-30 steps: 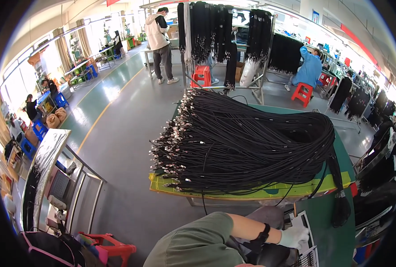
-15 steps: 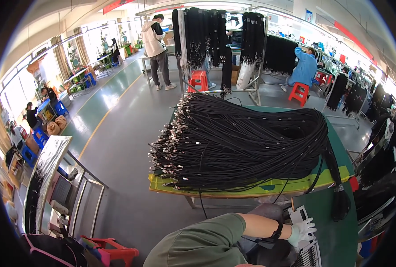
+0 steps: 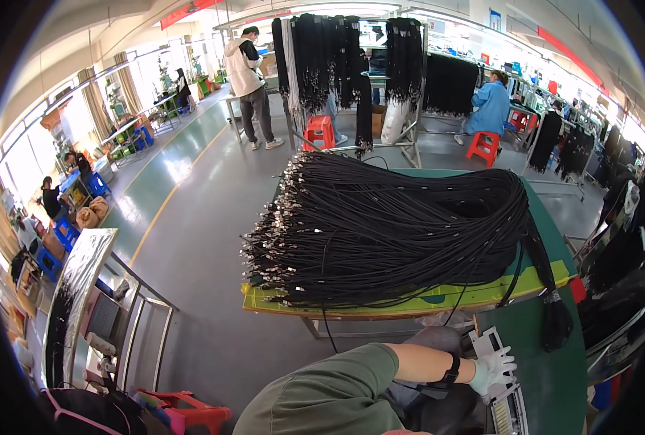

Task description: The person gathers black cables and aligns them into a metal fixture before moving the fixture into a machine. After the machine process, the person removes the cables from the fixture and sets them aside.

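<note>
My left hand (image 3: 493, 370) wears a white glove, and a dark band circles the wrist. Its fingers are stretched out and spread over a pale grey frame-like fixture (image 3: 508, 417) with a row of narrow slots. The palm covers the fixture's middle, so I cannot tell what lies under it. That fixture rests along the left edge of a green work surface (image 3: 547, 384). Beyond it, a large heap of black cables (image 3: 409, 232) lies on a table, looped at the right, metal-tipped ends gathered at the left. My right hand is out of view.
Yellow-green edging (image 3: 409, 306) runs along the cable table's near side. A black cable bundle (image 3: 555, 326) hangs over its right corner. At left stands a metal-framed stand (image 3: 148, 319); a red stool (image 3: 195, 413) is below. Hanging cable racks (image 3: 322, 65) and several people are farther off.
The view has shifted slightly. My left hand stays on the fixture with its fingers spread; more of the slotted row's pale inside shows below it. The seated person in blue has lowered an arm.
</note>
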{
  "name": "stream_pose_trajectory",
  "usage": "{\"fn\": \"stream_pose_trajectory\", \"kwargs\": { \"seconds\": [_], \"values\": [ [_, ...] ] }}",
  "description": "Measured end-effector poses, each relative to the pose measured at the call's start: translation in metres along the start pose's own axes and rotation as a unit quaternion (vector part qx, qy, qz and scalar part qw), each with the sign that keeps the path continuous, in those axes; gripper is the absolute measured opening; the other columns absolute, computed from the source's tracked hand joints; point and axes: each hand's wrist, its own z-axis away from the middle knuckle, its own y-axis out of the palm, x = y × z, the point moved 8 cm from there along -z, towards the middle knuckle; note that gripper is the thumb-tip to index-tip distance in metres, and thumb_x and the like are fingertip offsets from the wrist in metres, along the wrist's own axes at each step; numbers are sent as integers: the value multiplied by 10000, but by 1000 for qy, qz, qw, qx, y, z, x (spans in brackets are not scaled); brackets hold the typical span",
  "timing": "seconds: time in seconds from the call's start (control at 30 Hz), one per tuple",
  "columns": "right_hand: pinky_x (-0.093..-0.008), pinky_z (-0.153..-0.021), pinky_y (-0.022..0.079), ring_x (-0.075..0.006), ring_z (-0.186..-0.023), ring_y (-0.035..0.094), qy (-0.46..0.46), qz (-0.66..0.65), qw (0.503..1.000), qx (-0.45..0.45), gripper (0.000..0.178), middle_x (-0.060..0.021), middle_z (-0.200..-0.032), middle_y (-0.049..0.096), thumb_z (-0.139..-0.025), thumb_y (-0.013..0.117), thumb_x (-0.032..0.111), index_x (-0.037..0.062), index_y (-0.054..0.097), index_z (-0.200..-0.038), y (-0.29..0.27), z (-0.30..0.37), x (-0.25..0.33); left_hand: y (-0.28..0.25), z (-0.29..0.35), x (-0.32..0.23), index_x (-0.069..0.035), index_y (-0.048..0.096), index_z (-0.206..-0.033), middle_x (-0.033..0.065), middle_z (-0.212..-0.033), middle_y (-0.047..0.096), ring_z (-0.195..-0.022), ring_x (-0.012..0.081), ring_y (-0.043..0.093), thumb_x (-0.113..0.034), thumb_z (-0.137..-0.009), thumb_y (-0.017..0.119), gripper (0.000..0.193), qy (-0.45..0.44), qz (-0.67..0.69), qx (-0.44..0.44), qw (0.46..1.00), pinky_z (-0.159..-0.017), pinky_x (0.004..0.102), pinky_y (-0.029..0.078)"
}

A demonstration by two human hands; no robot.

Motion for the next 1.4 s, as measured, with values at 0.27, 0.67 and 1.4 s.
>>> {"fn": "stream_pose_trajectory", "kwargs": {
  "seconds": [0.27, 0.67, 1.4],
  "values": [
    [-336, -590, 382, -139, -597, 424, -72, 71, 994, 51, 260, 9, -669, 467, -1017, 632, 293, 62, 593, -905, 7, 44, 25, 4, -2, -3, -139, 517, -1446, 199, -1529, 402, -1453, 376, 318, -750, -615, 731, 1054, 25, -38, -67, 997, -1200, 624, 126],
    [-303, -606, 402, -125, -655, 482, 6, 295, 955, -13, 221, -17, -776, 568, -986, 671, 219, 35, 609, -1090, 14, 43, 7, 19, 55, -184, -22, 569, -1390, 78, -1297, 638, -1181, 175, 557, -237, -1019, 635, 433, 37, 697, 194, 689, -1016, 344, 471],
    [-450, -764, 490, -376, -847, 629, -374, 657, 492, -430, 322, -126, -879, 656, -637, 668, 4, 92, 652, -947, -113, 132, 128, -119, -16, 6, -140, 583, -851, -46, -602, 316, -564, 113, 331, -466, -1069, 450, 414, -37, 896, -122, 425, -716, 346, 434]
  ]
}}
